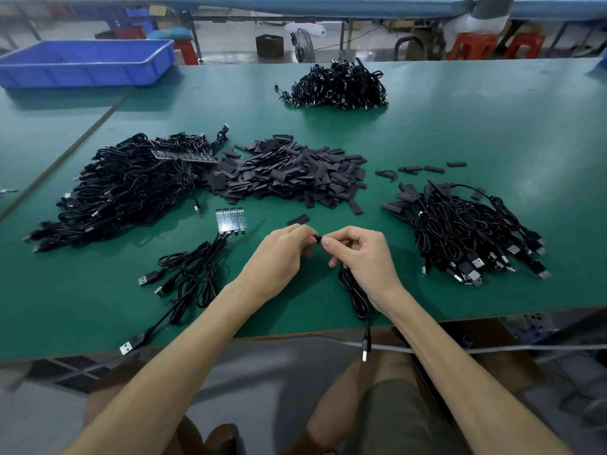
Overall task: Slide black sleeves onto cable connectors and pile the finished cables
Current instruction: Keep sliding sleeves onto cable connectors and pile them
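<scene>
My left hand (282, 252) and my right hand (359, 257) meet above the near middle of the green table (460, 126), both pinching a small black sleeve (317, 239) at the end of a black cable (356, 295). The cable loops down under my right wrist, and its USB plug (365, 349) hangs over the table's front edge. A heap of loose black sleeves (289, 172) lies behind my hands. At the right lies a pile of cables with sleeves (466, 234).
A big tangle of black cables (121, 192) sits at the left, another pile (338, 85) at the back. A few cables joined to a small circuit strip (230, 221) lie left of my hands. A blue bin (85, 62) stands at the far left corner.
</scene>
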A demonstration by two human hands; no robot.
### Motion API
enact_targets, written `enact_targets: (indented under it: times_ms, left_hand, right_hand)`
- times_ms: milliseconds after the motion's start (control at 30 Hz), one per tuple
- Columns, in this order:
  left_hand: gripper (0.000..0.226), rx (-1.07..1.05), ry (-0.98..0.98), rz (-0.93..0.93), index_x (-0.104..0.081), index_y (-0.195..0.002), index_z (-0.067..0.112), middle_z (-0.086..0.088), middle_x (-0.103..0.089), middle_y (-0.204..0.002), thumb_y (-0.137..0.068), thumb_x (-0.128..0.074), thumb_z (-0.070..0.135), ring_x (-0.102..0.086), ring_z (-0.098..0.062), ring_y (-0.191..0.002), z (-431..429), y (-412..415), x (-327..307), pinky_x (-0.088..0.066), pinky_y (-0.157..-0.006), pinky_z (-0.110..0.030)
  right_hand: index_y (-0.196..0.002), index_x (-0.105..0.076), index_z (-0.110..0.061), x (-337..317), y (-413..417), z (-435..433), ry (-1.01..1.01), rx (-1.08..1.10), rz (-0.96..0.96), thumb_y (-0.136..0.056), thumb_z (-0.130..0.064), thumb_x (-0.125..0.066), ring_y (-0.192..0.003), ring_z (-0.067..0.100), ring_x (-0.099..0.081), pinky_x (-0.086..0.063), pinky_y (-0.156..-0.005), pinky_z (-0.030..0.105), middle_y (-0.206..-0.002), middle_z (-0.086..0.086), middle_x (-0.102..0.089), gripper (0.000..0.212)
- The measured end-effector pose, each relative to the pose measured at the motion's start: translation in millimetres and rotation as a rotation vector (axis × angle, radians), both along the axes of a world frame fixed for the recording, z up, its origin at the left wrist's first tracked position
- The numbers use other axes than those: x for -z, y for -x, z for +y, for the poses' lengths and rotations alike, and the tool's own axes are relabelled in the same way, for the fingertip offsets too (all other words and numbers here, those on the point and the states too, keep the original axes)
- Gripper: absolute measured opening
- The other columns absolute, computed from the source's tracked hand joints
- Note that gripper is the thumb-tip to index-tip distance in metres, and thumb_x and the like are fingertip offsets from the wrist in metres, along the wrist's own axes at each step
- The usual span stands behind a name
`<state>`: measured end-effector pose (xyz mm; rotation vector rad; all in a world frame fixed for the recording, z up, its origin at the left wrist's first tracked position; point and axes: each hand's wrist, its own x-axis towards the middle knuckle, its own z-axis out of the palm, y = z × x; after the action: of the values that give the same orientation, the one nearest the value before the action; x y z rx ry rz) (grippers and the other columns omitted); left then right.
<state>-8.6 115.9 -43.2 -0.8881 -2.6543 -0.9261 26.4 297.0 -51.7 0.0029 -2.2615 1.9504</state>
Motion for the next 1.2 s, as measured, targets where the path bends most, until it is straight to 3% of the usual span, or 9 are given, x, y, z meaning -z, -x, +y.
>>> enact_targets:
  times_ms: [67, 167, 367, 500, 600, 667, 733, 867, 1200]
  left_hand:
    - [0.015, -0.028, 0.02, -0.048, -0.062, -0.106, 0.012, 0.009, -0.058, -0.072, -0.105, -0.047, 0.01, -0.053, -0.014, -0.067, 2, -1, 0, -0.046, -0.067, -0.033]
    - [0.017, -0.042, -0.046, -0.167, -0.056, -0.102, 0.014, 0.008, -0.056, -0.064, -0.109, -0.042, 0.022, -0.05, -0.011, -0.059, 3, 0, -1, -0.042, -0.061, -0.032]
    - [0.029, -0.067, -0.213, -0.291, -0.056, -0.088, 0.003, 0.002, -0.053, -0.063, -0.109, -0.044, 0.019, -0.041, -0.011, -0.057, 0, 4, -1, -0.036, -0.056, -0.025]
    - [0.03, -0.059, -0.248, -0.292, -0.06, -0.085, 0.002, 0.01, -0.053, -0.061, -0.108, -0.047, 0.018, -0.044, -0.006, -0.057, 0, 9, 1, -0.038, -0.058, -0.024]
    - [0.019, -0.015, -0.276, -0.25, -0.065, -0.091, 0.01, 0.021, -0.059, -0.064, -0.105, -0.054, 0.018, -0.049, -0.001, -0.057, 0, 10, 3, -0.039, -0.059, -0.018]
    - [0.005, 0.023, -0.268, -0.179, -0.069, -0.101, 0.016, 0.024, -0.064, -0.077, -0.098, -0.066, 0.019, -0.057, 0.003, -0.07, 0, 9, 3, -0.04, -0.066, -0.01]
    - [0.018, 0.039, -0.243, -0.098, -0.072, -0.109, 0.018, 0.017, -0.065, -0.092, -0.091, -0.075, 0.018, -0.06, 0.002, -0.084, 0, 9, 4, -0.041, -0.073, -0.008]
    - [0.023, 0.029, -0.247, 0.014, -0.078, -0.111, 0.017, 0.006, -0.067, -0.095, -0.089, -0.075, 0.011, -0.06, -0.001, -0.087, -2, 7, 5, -0.043, -0.078, -0.01]
    - [0.025, 0.079, -0.228, 0.111, -0.076, -0.116, 0.012, -0.001, -0.066, -0.094, -0.091, -0.073, 0.008, -0.061, -0.016, -0.079, 0, 2, 5, -0.052, -0.073, -0.036]
  right_hand:
    - [-0.088, -0.079, -0.018, 1, 0, 0, -0.002, 0.01, 0.003, -0.092, -0.018, -0.077, -0.064, 0.014, -0.071, -0.053, -0.067, 0.021, -0.076, 0.001, -0.076, 0.005]
    - [-0.092, -0.079, -0.019, 1, 1, -1, 0.038, 0.019, 0.006, -0.092, -0.018, -0.077, -0.07, 0.016, -0.074, -0.055, -0.071, 0.022, -0.083, 0.002, -0.078, 0.002]
    - [-0.093, -0.076, -0.017, 0, 1, -1, 0.088, -0.008, 0.015, -0.09, -0.016, -0.078, -0.076, 0.019, -0.077, -0.05, -0.061, 0.015, -0.085, 0.003, -0.079, 0.003]
    - [-0.094, -0.076, -0.013, 0, 0, 1, 0.119, -0.023, 0.0, -0.09, -0.012, -0.078, -0.076, 0.018, -0.077, -0.049, -0.057, 0.017, -0.084, 0.006, -0.08, 0.004]
    - [-0.093, -0.076, -0.013, 0, 1, 1, 0.131, -0.011, -0.003, -0.09, -0.012, -0.078, -0.074, 0.016, -0.076, -0.049, -0.056, 0.017, -0.084, 0.006, -0.08, 0.004]
    - [-0.093, -0.077, -0.014, 1, 2, 2, 0.148, 0.011, -0.006, -0.09, -0.012, -0.078, -0.072, 0.016, -0.075, -0.05, -0.056, 0.018, -0.083, 0.006, -0.079, 0.003]
    - [-0.093, -0.077, -0.013, 1, 2, 2, 0.169, 0.031, -0.01, -0.09, -0.012, -0.078, -0.071, 0.015, -0.074, -0.05, -0.056, 0.019, -0.083, 0.007, -0.079, 0.003]
    - [-0.093, -0.077, -0.012, 1, 2, 3, 0.172, 0.025, -0.021, -0.09, -0.01, -0.078, -0.072, 0.015, -0.075, -0.051, -0.056, 0.019, -0.084, 0.008, -0.08, 0.003]
    - [-0.094, -0.077, -0.004, -1, 0, 5, 0.221, 0.02, -0.047, -0.09, -0.005, -0.077, -0.068, 0.016, -0.072, -0.056, -0.063, 0.02, -0.08, 0.012, -0.078, 0.004]
